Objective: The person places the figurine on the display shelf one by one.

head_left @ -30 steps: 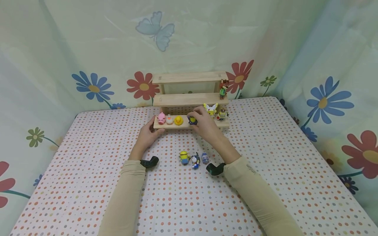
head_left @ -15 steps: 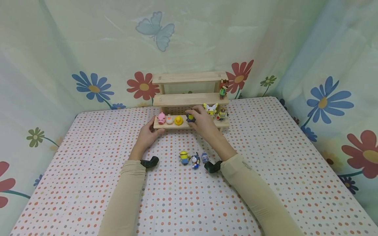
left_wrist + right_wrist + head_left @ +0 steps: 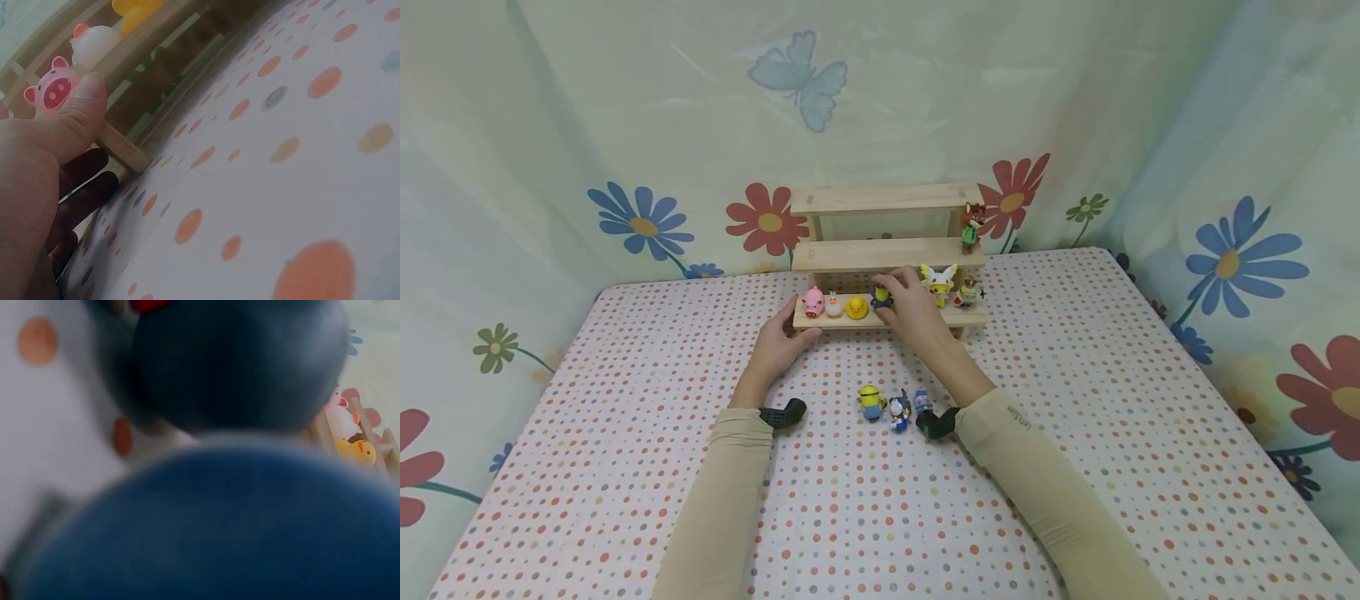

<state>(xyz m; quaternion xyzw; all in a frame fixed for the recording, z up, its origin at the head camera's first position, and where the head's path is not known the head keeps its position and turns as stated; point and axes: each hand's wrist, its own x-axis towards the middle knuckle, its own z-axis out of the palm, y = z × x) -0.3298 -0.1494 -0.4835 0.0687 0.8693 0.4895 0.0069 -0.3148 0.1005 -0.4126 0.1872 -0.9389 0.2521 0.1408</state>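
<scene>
My left hand [image 3: 775, 343] grips the left end of a wooden tiered shelf's lowest board [image 3: 842, 323]. In the left wrist view the thumb [image 3: 87, 106] lies over the board's edge beside a pink pig figurine [image 3: 56, 90]. Between thumb and fingers, my right hand [image 3: 919, 315] pinches a dark figurine [image 3: 880, 297] with a yellow face at the lowest board. To its left stand a yellow duck [image 3: 857, 307], a white bird-like figurine [image 3: 833, 305] and the pig. Large blurred blue shapes [image 3: 219, 519] fill most of the right wrist view, hiding the right hand there.
Right of that hand, a white-eared yellow figurine [image 3: 938, 285] and a crowned figurine [image 3: 967, 293] share the lowest board. A fox figurine [image 3: 973, 227] stands on the middle board. On the dotted tablecloth are a minion figurine [image 3: 872, 402], a blue-and-white figurine [image 3: 899, 411] and a small bluish figurine [image 3: 922, 401].
My right hand has shifted slightly left along the lowest board with the dark figurine, nearer the duck. The left hand keeps its hold on the shelf's end.
</scene>
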